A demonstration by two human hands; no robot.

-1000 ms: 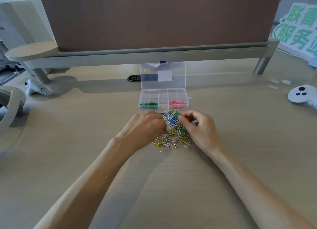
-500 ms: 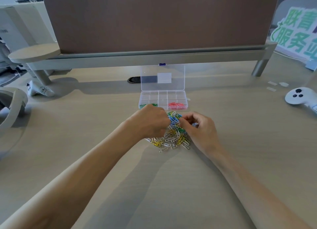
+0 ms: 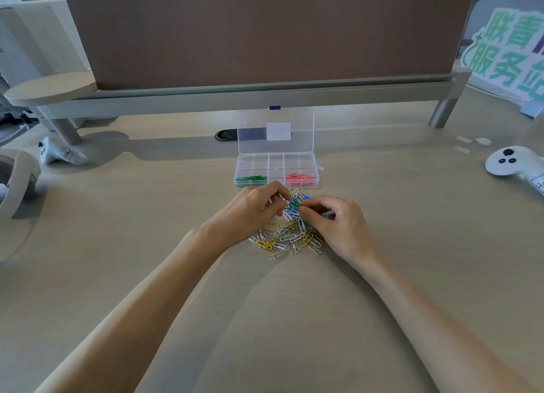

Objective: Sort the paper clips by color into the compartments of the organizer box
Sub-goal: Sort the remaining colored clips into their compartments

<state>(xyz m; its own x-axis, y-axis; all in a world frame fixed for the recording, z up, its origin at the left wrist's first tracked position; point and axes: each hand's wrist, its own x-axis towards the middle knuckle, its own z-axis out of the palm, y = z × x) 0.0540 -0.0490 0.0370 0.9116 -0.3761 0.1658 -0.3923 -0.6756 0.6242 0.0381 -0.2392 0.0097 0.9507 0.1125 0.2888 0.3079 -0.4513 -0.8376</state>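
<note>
Left hand [image 3: 256,208] crept toward box [image 3: 276,164] | it and right hand [image 3: 338,225] pinch clips [image 3: 290,233] in narrow fingers (untangling colours, likely)

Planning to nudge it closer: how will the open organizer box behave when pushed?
Thin clear plastic, mostly empty: the organizer box probably slides easily on the smooth desk. Its raised lid might wobble or tip it backward.
</note>
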